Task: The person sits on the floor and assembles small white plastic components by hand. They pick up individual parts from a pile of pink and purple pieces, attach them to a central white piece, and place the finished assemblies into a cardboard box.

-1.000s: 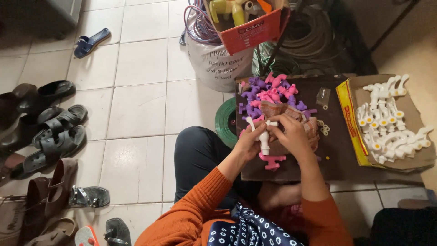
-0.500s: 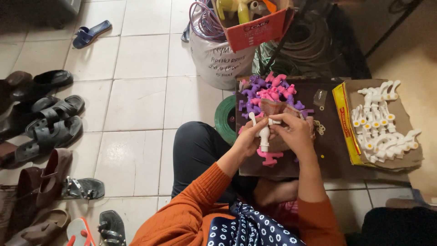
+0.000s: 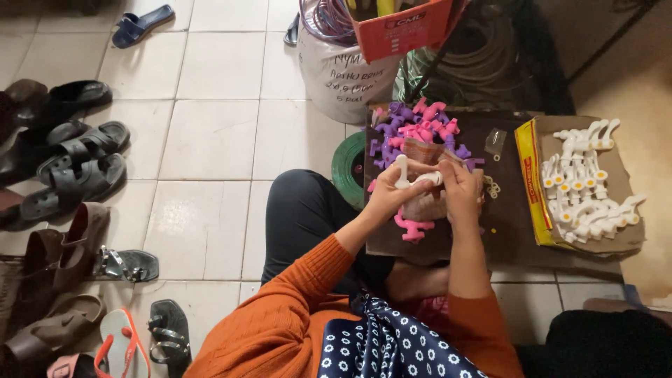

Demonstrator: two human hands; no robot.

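white tiled floor [image 3: 217, 140], brown board [image 3: 504, 224]

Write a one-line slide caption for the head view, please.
Both hands, left hand and right hand, hold a white plastic tap above pink and purple handles.

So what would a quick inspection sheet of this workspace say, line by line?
Surface: dark board on a tiled floor.
Job's things: white tap piece held by both hands; pink and purple handles heaped behind; pink piece below.
Clutter: cardboard tray of white taps; green tape roll.
Grippers: left hand and right hand both closed on the tap piece.
Cables: coiled hose; purple wire in a bucket.
Surroundings: sandals at left.
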